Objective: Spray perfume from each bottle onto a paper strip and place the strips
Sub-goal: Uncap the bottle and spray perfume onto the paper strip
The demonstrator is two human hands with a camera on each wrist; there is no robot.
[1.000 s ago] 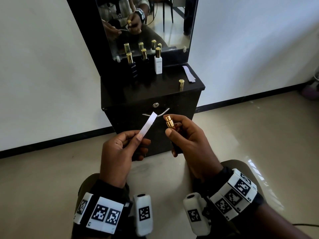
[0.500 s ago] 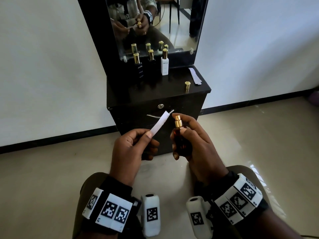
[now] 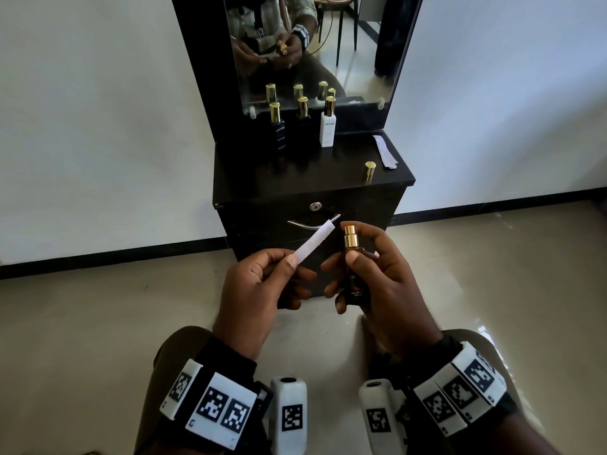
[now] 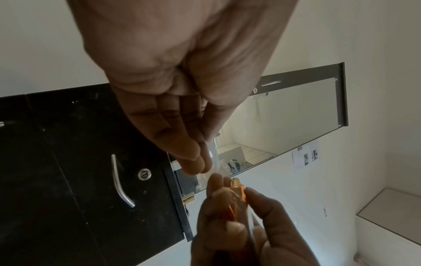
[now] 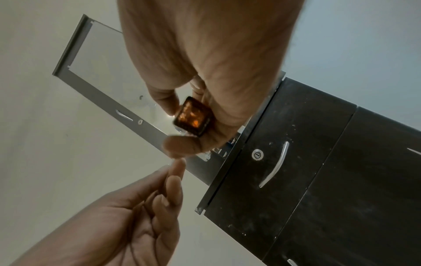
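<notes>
Holding strip pinched in left hand, long axis rising toward 1 o'clock, tip just beside nozzle. Right hand wraps upright bottle, at 3 o'clock of strip; index finger hovers by pump, spray likely next.

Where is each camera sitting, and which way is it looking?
Head: up on the head, looking down at left hand pinching the paper strip, right hand gripping the amber bottle.
Left wrist: looks along left hand at the cabinet.
Right wrist: looks along right hand at the bottle's base.
All three share the bottle and cabinet.
</notes>
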